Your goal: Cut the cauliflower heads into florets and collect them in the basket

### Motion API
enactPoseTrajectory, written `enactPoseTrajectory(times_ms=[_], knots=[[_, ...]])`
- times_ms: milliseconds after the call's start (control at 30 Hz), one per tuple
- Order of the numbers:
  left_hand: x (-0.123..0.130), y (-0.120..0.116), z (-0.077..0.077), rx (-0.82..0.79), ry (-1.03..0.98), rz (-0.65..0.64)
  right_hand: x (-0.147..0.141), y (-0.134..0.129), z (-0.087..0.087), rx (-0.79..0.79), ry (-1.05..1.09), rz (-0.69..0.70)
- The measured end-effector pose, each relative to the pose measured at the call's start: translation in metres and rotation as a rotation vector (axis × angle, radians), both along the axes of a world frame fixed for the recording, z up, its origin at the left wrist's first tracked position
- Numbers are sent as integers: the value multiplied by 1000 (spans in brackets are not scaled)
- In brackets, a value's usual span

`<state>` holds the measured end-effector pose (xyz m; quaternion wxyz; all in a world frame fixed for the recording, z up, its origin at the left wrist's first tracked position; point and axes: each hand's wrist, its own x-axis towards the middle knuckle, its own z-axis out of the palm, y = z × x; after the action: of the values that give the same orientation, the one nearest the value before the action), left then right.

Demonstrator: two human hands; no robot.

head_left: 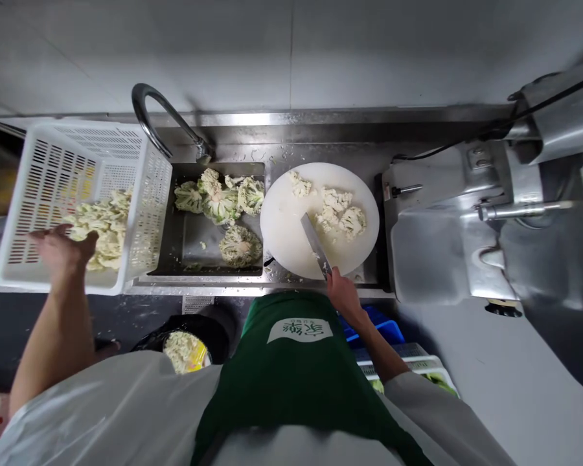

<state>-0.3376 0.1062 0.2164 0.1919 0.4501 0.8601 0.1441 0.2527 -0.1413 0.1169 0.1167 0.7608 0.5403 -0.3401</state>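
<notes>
The left hand (64, 249) is open, fingers spread, above the near side of the white basket (148, 213); nothing is seen in its grasp. Contact with the florets (109, 223) heaped in the basket cannot be determined. The right hand (342, 294) is closed round the handle of the knife (315, 243); the blade points away from the body, over the round white board (284, 223). Cut cauliflower (334, 207) lies on the board, beyond the blade and to its right. The sink (199, 243), between basket and board, contains trimmed heads (221, 204) along its far side and one nearer the front. A curved tap (168, 115) stands behind the sink. Crumbs are scattered on the metal tabletop (282, 154).
</notes>
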Motion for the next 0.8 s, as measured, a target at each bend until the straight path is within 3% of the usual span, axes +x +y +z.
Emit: enactPoseTrajectory(times_ms=[67, 133, 200, 333, 433, 533, 667, 733, 800], knots=[[45, 25, -13, 202, 195, -90, -3, -1, -2, -7, 26, -16], [113, 49, -35, 229, 90, -260, -1, 0, -6, 2, 48, -27], [198, 66, -64, 245, -125, -573, 6, -1, -10, 20, 64, -41], [374, 74, -123, 263, -330, -1001, 28, -9, -15, 51, 72, -100], [458, 69, -152, 238, -258, -1091, 38, -18, -16, 34, 61, -153], [479, 63, -164, 246, -403, -979, 40, -23, -17, 36, 78, -175], [445, 35, -158, 229, -817, -833, 39, -21, -17, 23, 129, -199], [422, 6, -153, 218, -799, -840, 40, -18, -17, 16, 144, -190], [404, -28, -152, 239, -604, -898, 41, -14, -15, 16, 132, -153]])
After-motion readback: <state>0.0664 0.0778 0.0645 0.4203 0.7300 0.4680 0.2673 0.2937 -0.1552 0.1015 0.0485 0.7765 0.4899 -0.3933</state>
